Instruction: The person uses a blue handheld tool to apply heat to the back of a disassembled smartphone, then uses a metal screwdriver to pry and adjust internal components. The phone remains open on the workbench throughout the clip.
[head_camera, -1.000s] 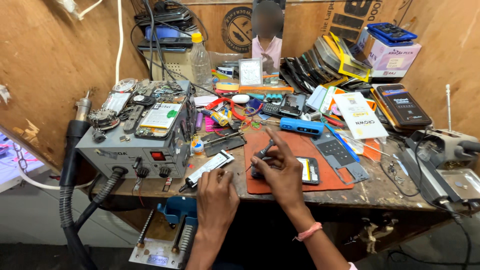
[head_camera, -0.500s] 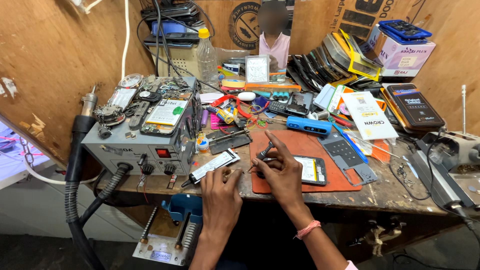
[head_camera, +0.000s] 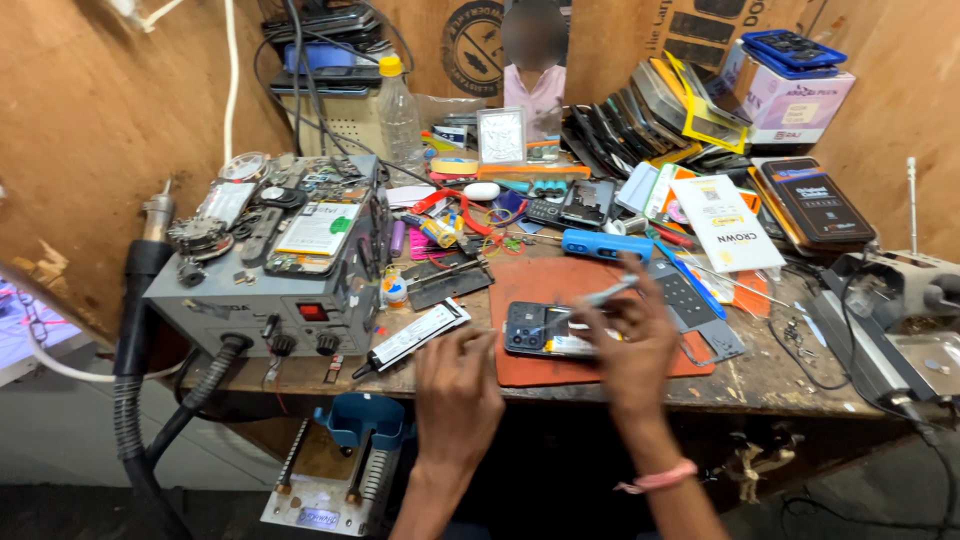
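Observation:
An opened phone (head_camera: 535, 331) lies on a red-brown work mat (head_camera: 560, 275) near the bench's front edge. My right hand (head_camera: 625, 345) holds a thin silver tool (head_camera: 600, 296), likely tweezers, its tip angled down over the phone. My left hand (head_camera: 455, 390) rests at the bench edge just left of the mat, fingers curled, beside a black-and-white glue tube (head_camera: 410, 337); it holds nothing I can see.
A grey hot-air station (head_camera: 285, 300) piled with phone parts stands at left, its hose (head_camera: 140, 300) hanging down. Behind the mat lie a blue tool (head_camera: 605, 246), keypad phones, wires, boxes and stacked phone frames (head_camera: 640, 110). Another machine (head_camera: 890, 310) sits at right.
My right hand with the tool has shifted slightly right over the phone. My left hand stays at the bench edge. The camera has tilted a little.

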